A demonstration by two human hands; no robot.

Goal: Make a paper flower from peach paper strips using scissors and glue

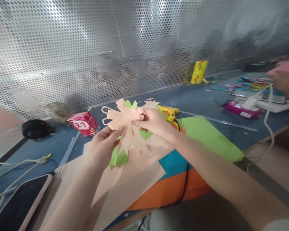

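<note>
I hold a peach paper flower (pixel 125 120) with cut strip petals and small green leaves above the table. My left hand (pixel 103 144) pinches its lower edge from below. My right hand (pixel 151 122) grips the flower's right side, fingers curled near its centre. Some petal strips curl into loops on the left. Beneath the flower lie sheets of peach paper (pixel 125 186), green paper (pixel 207 134), blue paper (pixel 173 163) and orange paper (pixel 173 189).
A yellow glue gun (pixel 168 112) lies behind the flower, its black cord running down over the sheets. A red carton (pixel 84 123), a phone (pixel 21 202) with white cables, a yellow can (pixel 199 72) and another person's arm (pixel 285 80) at the right. Perforated metal screen behind.
</note>
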